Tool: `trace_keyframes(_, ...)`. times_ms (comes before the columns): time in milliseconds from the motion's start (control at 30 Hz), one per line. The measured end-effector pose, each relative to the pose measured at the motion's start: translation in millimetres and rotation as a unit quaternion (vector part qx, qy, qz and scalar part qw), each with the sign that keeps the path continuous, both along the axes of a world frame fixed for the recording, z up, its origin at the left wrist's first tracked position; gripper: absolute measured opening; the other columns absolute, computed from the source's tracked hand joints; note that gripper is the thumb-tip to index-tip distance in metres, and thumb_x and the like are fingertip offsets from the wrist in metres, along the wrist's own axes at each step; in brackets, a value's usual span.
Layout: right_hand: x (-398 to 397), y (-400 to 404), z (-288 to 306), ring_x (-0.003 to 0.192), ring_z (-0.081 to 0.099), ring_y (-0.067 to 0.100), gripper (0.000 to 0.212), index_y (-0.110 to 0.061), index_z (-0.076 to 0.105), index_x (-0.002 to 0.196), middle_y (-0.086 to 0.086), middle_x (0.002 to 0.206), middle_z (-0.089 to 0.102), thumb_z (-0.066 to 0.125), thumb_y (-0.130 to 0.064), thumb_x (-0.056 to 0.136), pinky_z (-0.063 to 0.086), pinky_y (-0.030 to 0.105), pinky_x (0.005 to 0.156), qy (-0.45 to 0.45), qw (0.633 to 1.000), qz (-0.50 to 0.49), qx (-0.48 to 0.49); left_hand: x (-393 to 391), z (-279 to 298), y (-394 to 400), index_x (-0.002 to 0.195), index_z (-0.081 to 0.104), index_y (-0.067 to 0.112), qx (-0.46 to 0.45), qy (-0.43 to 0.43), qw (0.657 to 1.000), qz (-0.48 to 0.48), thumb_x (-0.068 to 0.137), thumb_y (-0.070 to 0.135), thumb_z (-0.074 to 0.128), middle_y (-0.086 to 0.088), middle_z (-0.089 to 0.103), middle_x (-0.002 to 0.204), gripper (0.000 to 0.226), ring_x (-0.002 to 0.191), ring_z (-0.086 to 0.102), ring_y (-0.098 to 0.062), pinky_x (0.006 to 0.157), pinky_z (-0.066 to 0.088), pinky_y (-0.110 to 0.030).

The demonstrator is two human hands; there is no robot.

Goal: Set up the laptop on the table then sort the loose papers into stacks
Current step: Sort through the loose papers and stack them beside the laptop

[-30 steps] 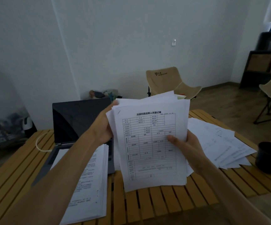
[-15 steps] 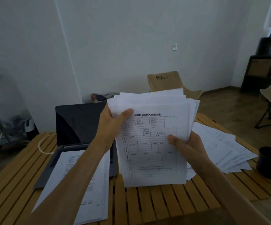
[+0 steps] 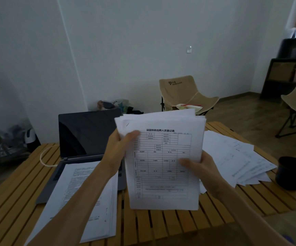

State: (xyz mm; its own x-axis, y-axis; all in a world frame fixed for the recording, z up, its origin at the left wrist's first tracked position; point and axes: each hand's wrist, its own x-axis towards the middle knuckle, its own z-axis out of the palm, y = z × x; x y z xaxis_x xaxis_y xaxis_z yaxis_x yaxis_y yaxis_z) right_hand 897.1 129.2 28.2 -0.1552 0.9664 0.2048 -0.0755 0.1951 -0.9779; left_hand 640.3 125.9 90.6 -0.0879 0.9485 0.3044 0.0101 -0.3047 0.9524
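I hold a thick bundle of white papers (image 3: 163,157) upright above the slatted wooden table (image 3: 16,201); its top sheet is a printed form. My left hand (image 3: 118,150) grips the bundle's upper left edge, thumb on the front. My right hand (image 3: 200,167) holds its right side, thumb across the form. An open dark laptop (image 3: 85,135) stands at the left, screen off. A stack of printed sheets (image 3: 83,197) lies over its keyboard and the table edge. Loose papers (image 3: 235,160) are fanned out to the right.
A dark cup (image 3: 292,173) sits on the table's right edge. A white cable (image 3: 43,157) loops left of the laptop. Two beige folding chairs (image 3: 184,95) stand behind and to the right, with dark shelving (image 3: 285,75) by the far right wall.
My left hand shifted from behind the bundle's left edge to gripping it with the thumb on the front sheet. The bundle rose slightly and squared up. The right hand stayed put.
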Motion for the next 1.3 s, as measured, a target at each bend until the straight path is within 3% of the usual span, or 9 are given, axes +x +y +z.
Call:
trace_keyframes(133, 7, 0, -39, 0.103, 0.071, 0.018, 0.041, -0.017, 0.071, 0.112, -0.003, 0.108, 0.076, 0.076, -0.009, 0.072, 0.058, 0.040, 0.090, -0.097, 0.990, 0.054, -0.085, 4, 12, -6, 0.118, 0.065, 0.016, 0.019, 0.016, 1.000, 0.005, 0.092, 0.027, 0.061, -0.006, 0.073, 0.106, 0.029, 0.095, 0.071, -0.023, 0.071, 0.058, -0.036)
trace_keyframes(200, 6, -3, -58, 0.107, 0.068, 0.020, 0.036, -0.020, 0.072, 0.106, -0.004, 0.106, 0.076, 0.073, 0.000, 0.076, 0.058, 0.034, 0.086, -0.131, 0.983, 0.061, -0.114, 8, 22, -5, 0.110, 0.067, 0.018, 0.026, 0.010, 0.998, 0.053, 0.092, 0.037, 0.061, -0.005, 0.073, 0.099, 0.027, 0.089, 0.070, -0.022, 0.070, 0.059, -0.036)
trace_keyframes(333, -7, -10, -65, 0.100, 0.066, 0.014, 0.039, -0.022, 0.071, 0.095, -0.012, 0.093, 0.075, 0.063, 0.013, 0.080, 0.055, 0.017, 0.068, -0.120, 0.986, 0.008, -0.111, 20, 39, -3, 0.094, 0.071, 0.015, 0.042, 0.006, 0.988, 0.147, 0.089, 0.054, 0.058, 0.003, 0.070, 0.086, 0.042, 0.078, 0.065, -0.007, 0.066, 0.051, -0.024)
trace_keyframes(533, -7, -19, -60, 0.083, 0.067, 0.000, 0.036, -0.030, 0.067, 0.090, -0.013, 0.084, 0.074, 0.065, 0.006, 0.085, 0.051, 0.009, 0.061, -0.103, 0.988, 0.008, -0.114, 22, 43, 8, 0.069, 0.052, 0.014, 0.064, 0.005, 0.971, 0.229, 0.090, 0.036, 0.065, 0.008, 0.050, 0.065, 0.032, 0.049, 0.046, 0.009, 0.046, 0.035, -0.007)
trace_keyframes(667, -9, -21, -61, 0.086, 0.068, -0.005, 0.035, -0.024, 0.069, 0.101, -0.018, 0.089, 0.076, 0.063, 0.008, 0.087, 0.053, 0.011, 0.064, -0.087, 0.991, 0.007, -0.097, 26, 38, 11, 0.075, 0.053, 0.013, 0.069, -0.008, 0.968, 0.242, 0.092, 0.028, 0.060, 0.008, 0.050, 0.070, 0.024, 0.052, 0.047, 0.011, 0.046, 0.035, -0.004)
trace_keyframes(867, -12, -17, -61, 0.094, 0.069, 0.000, 0.035, -0.027, 0.070, 0.108, -0.015, 0.100, 0.076, 0.068, 0.000, 0.087, 0.055, 0.014, 0.071, -0.080, 0.993, 0.008, -0.085, 21, 40, 15, 0.066, 0.046, 0.022, 0.018, -0.012, 0.974, 0.224, 0.088, 0.045, 0.064, 0.008, 0.047, 0.067, 0.037, 0.063, 0.045, -0.005, 0.059, 0.034, -0.022)
trace_keyframes(1133, -12, -11, -68, 0.098, 0.068, -0.002, 0.034, -0.033, 0.068, 0.111, -0.020, 0.103, 0.074, 0.073, -0.009, 0.087, 0.055, 0.014, 0.074, -0.108, 0.991, 0.029, -0.078, 22, 38, 18, 0.078, 0.051, 0.013, 0.021, -0.051, 0.971, 0.233, 0.088, 0.025, 0.063, 0.006, 0.050, 0.071, 0.020, 0.066, 0.046, -0.006, 0.059, 0.036, -0.023)
trace_keyframes(1233, -13, -8, -61, 0.110, 0.065, 0.002, 0.039, -0.030, 0.065, 0.124, -0.017, 0.116, 0.072, 0.070, -0.012, 0.089, 0.056, 0.028, 0.094, -0.148, 0.985, 0.061, -0.066, 14, 45, 18, 0.075, 0.056, 0.008, 0.053, -0.004, 0.974, 0.219, 0.090, 0.032, 0.065, 0.006, 0.052, 0.067, 0.030, 0.063, 0.046, -0.003, 0.062, 0.036, -0.021)
trace_keyframes(1300, -6, -2, -44, 0.109, 0.064, 0.001, 0.036, -0.034, 0.067, 0.118, -0.017, 0.115, 0.072, 0.069, -0.013, 0.090, 0.054, 0.032, 0.097, -0.185, 0.981, 0.046, -0.038, -5, 60, 13, 0.078, 0.061, 0.001, 0.106, 0.092, 0.974, 0.180, 0.087, 0.038, 0.068, 0.002, 0.060, 0.070, 0.039, 0.062, 0.051, -0.001, 0.064, 0.041, -0.019)
